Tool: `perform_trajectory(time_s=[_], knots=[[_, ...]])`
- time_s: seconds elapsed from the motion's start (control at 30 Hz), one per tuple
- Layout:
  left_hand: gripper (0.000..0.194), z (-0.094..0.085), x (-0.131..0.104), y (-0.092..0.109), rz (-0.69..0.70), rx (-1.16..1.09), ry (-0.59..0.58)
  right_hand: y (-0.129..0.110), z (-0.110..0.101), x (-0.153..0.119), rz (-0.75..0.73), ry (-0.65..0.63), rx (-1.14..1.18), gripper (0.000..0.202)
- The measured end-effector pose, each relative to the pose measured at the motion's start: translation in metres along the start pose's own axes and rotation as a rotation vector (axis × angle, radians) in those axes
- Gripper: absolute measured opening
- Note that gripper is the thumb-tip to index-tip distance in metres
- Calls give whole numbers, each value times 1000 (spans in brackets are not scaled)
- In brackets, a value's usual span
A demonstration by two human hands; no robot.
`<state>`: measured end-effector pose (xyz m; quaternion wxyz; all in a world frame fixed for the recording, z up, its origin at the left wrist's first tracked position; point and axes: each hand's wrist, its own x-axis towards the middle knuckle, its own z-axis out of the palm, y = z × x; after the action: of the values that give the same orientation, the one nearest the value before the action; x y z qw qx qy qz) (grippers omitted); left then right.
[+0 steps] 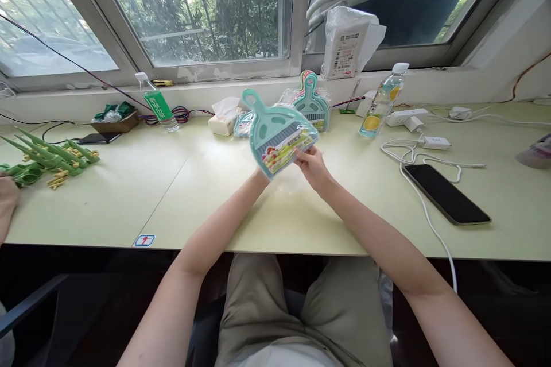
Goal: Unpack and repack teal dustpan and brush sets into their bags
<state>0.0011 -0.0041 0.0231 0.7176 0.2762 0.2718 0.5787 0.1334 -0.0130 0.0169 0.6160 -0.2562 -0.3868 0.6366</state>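
Left: my left hand reaches behind the dustpan; fingers hidden, state cannot be told. Dustpan: above the counter, long axis slanting from upper-left handle to lower-right mouth. Right: my right hand, fingers clamped on its lower-right edge.

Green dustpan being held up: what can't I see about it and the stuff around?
- Left hand's fingers: head view, hidden behind the green dustpan.
- Tiny words on its label: head view, too small and blurry.
- Other person's hand: head view, cut off by left edge.
- Purplish thing: head view, cut off by right edge.
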Motion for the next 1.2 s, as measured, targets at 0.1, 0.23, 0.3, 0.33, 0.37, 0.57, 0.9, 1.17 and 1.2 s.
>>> perform_trajectory(time_s=[0.1, 0.23, 0.3, 0.33, 0.37, 0.57, 0.9, 1.17, 1.2], knots=[[75, 4, 2, 5, 61, -1, -27, -9, -17, 14, -100, 133, 39, 34], [62, 4, 0, 8, 91, 87, -140, -14, -35, 24, -134, 219, 47, 34], [47, 2, 2, 6, 110, 139, -115, -12, -37, 25, -112, 222, 42, 31], [42, 1, 4, 5, 126, 156, -74, -11, -37, 25, -95, 217, 38, 30], [39, 0, 6, 4, 140, 168, -19, -10, -37, 25, -78, 210, 34, 29], [41, -6, 14, 3, 115, 241, 138, -4, -38, 26, -29, 207, -2, 32], [51, -7, 11, 1, -73, 336, -76, -10, -44, 28, -114, 214, -6, 31], [45, -1, 3, -7, 149, 365, -140, -6, -33, 23, -140, 228, 11, 37], [48, 0, 1, -7, 150, 393, -166, -5, -32, 22, -145, 226, 9, 37]])
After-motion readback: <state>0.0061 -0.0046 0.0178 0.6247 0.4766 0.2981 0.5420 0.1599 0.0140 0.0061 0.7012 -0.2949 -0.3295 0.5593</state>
